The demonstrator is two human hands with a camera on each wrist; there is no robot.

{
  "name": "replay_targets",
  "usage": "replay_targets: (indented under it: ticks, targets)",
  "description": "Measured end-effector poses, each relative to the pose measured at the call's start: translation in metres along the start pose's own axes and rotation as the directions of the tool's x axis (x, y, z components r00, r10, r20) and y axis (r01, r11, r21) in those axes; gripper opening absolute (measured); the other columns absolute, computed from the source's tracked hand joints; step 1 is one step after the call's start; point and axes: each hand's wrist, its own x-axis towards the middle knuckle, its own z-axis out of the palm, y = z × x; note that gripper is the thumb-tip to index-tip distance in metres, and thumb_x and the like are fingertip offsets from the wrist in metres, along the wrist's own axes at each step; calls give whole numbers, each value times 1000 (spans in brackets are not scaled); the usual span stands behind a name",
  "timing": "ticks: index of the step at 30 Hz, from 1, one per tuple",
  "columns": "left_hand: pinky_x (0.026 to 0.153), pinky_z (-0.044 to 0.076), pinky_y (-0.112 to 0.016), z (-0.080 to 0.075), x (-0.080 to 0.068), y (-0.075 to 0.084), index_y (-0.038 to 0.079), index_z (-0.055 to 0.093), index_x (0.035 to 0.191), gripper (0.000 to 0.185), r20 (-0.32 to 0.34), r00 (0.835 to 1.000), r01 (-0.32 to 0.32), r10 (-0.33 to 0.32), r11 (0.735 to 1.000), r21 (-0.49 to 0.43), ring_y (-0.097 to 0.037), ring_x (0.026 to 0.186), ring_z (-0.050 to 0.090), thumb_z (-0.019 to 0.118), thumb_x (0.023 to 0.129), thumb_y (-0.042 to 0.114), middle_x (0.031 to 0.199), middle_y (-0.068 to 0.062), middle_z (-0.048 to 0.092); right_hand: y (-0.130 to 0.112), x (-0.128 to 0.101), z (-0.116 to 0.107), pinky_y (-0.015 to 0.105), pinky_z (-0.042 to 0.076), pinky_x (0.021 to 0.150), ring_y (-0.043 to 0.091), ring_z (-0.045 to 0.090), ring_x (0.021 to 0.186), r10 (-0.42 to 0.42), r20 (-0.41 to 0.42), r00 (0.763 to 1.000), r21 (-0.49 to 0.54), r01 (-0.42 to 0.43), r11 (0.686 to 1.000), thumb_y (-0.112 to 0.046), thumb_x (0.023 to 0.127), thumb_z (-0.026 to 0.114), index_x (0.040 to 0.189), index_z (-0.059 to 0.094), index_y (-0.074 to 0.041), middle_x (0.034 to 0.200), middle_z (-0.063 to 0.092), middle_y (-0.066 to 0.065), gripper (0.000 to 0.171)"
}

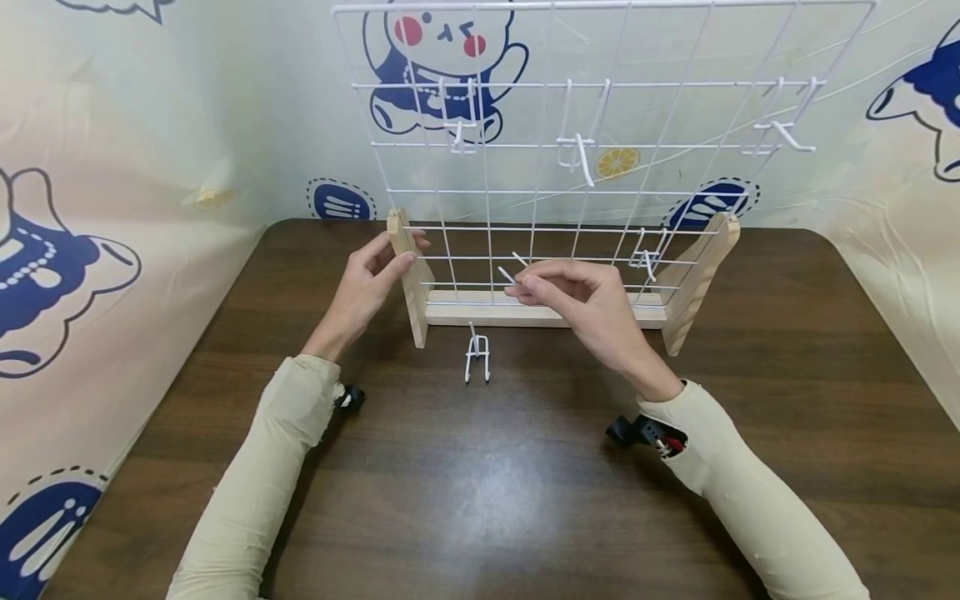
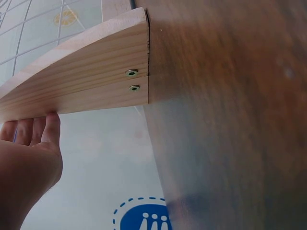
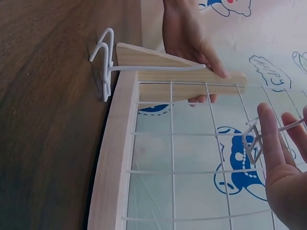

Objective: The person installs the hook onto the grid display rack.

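My left hand [image 1: 365,279] grips the left wooden side support [image 1: 414,304] of a white wire grid rack [image 1: 525,193]. Its thumb lies on the front, with the fingers behind. In the left wrist view the fingertips meet the edge of the same support [image 2: 91,81]. My right hand [image 1: 588,304] pinches a white wire hook in front of the lower grid; two prongs [image 1: 507,274] stick out past the fingertips, and the right wrist view shows its bent wire frame [image 3: 253,143] close to the grid. Whether it touches the grid I cannot tell.
Another white hook [image 1: 478,338] stands on the brown table [image 1: 450,500] before the rack's wooden base bar [image 1: 480,315]. Three hooks hang along the upper grid, the middle one [image 1: 579,143] among them. One more hook [image 1: 647,258] hangs low on the right, near the right support [image 1: 701,283].
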Motion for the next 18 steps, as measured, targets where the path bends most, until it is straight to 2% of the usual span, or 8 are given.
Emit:
replay_targets:
  ticks: [6, 10, 14, 18]
  targets:
    - [98, 48, -33, 0, -1, 1, 12, 61, 132, 32, -4, 1000, 9, -9, 1000, -3, -35, 122, 54, 59, 102, 23, 128, -14, 64, -4, 0, -3, 41, 54, 89, 33, 70, 103, 2, -26, 1000, 7, -1, 1000, -2, 97, 62, 108, 68, 13, 112, 70, 24, 20]
    - [98, 48, -33, 1, -1, 1, 11, 61, 132, 33, -1, 1000, 9, -9, 1000, -7, -33, 121, 55, 58, 102, 23, 129, -18, 62, -7, 0, -4, 41, 54, 90, 36, 69, 103, -35, -62, 997, -3, 35, 999, 0, 96, 63, 108, 69, 13, 112, 71, 20, 18]
    - [98, 48, -35, 1, 0, 0, 7, 59, 134, 36, 2, 1000, 3, -3, 1000, -15, -36, 122, 54, 58, 102, 22, 129, -19, 62, -9, 1, -5, 40, 54, 89, 34, 70, 101, -88, -108, 990, -3, 88, 996, 2, 95, 63, 110, 68, 13, 110, 70, 24, 19]
    - [98, 48, -36, 0, 0, 0, 11, 60, 133, 33, 2, 1000, -1, 1, 1000, -13, -39, 123, 53, 58, 102, 22, 127, -15, 63, -10, 3, -6, 39, 54, 90, 32, 70, 101, -122, -147, 982, -2, 123, 992, 3, 94, 63, 113, 67, 14, 109, 70, 27, 21]
